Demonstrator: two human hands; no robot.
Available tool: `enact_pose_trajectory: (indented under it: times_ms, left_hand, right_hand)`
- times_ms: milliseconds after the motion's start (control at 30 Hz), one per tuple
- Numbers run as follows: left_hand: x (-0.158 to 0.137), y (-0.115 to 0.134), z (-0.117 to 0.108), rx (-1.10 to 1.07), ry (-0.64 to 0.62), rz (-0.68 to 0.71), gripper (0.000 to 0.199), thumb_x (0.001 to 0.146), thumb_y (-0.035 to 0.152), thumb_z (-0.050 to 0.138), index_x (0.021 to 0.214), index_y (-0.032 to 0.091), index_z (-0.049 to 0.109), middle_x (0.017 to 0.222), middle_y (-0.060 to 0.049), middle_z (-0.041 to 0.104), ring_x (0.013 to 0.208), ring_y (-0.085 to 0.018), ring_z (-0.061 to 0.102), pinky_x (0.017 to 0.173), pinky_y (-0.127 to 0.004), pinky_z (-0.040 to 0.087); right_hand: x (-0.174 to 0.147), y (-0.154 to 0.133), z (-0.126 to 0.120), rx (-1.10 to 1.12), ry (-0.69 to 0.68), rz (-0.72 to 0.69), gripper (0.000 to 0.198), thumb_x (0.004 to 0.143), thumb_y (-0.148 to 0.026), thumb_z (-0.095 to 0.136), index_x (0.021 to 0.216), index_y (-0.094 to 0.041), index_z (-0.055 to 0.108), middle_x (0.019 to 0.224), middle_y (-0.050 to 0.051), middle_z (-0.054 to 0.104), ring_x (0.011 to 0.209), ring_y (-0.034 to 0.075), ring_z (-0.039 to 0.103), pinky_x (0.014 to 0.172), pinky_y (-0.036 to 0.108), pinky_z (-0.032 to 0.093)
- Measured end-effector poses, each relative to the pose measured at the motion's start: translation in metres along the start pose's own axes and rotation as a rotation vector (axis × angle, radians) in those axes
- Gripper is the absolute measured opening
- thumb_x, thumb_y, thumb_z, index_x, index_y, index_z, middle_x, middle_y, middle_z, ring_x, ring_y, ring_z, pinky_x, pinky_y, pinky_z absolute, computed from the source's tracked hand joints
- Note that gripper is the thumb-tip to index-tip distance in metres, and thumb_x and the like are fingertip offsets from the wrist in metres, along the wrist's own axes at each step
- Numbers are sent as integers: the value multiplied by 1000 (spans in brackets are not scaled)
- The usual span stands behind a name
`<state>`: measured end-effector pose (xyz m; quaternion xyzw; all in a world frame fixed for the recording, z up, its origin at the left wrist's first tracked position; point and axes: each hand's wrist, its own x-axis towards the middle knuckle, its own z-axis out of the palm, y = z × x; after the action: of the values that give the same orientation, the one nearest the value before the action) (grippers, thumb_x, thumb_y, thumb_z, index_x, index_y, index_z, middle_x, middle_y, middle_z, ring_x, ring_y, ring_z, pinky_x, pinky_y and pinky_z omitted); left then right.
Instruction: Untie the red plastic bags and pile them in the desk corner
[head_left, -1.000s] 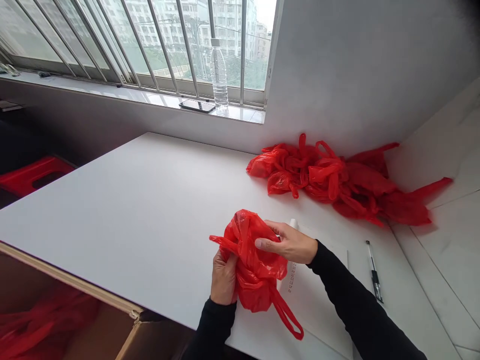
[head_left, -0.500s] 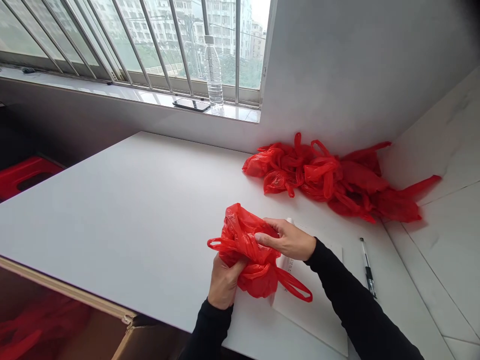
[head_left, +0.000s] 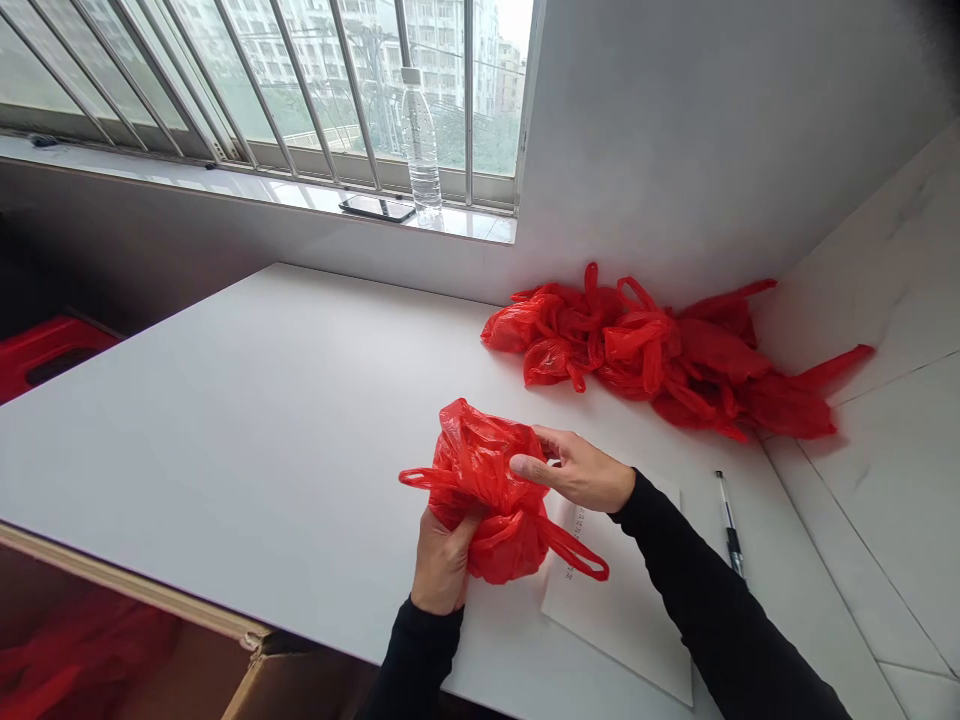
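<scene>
A crumpled red plastic bag (head_left: 495, 455) is held between my two hands, above the front of the white table. Its two handle loops stick out, one to the left and one to the lower right. My left hand (head_left: 441, 560) grips the bag from below left, thumb on top and the other fingers hidden beneath it. From the right, my right hand (head_left: 577, 468) pinches the bag's side, with its thumb on the front and fingers behind. Whatever may be inside the bag cannot be made out. Partly under the right forearm lies a sheet of white paper (head_left: 615, 610) with writing.
A heap of red plastic bags (head_left: 645, 350) lies against the wall at the back right. A black pen (head_left: 730, 530) rests right of the paper. On the sill stand a water bottle (head_left: 421, 150) and a phone (head_left: 377, 208). Below the table's front edge is a cardboard box (head_left: 187, 670) with red bags.
The bag and both hands have shifted slightly left and up. The bag looks rounder and its left loop reaches further out. Both hands keep their hold.
</scene>
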<state>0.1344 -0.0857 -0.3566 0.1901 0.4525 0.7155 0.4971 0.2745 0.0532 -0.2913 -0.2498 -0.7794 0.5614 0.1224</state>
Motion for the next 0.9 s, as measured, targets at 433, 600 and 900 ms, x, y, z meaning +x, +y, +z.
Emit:
enact_pose_trajectory:
  times_ms: [433,600,900]
  left_hand:
    - [-1,3,4,-275,18,-55,42,82,23,69,124,28,65,119,-4,70,115,-29,62,96,-39,52]
    - [2,4,1,-297,27,-75,60,84,19,67,139,36,51,133,-3,63,126,-29,55,103,-42,48]
    - [-2,0,3,-91,-210,-11,83,72,12,77,144,32,42,139,-10,56,132,-36,47,102,-48,48]
  right_hand:
    - [7,15,7,209,136,12,32,90,-47,60,89,-16,66,84,4,69,81,22,66,76,34,54]
    - [4,11,2,209,51,18,37,86,-51,65,100,-17,65,96,6,70,89,23,66,79,35,55]
    - [6,14,0,277,135,-53,36,92,-47,58,104,-15,68,96,6,70,90,23,66,85,38,54]
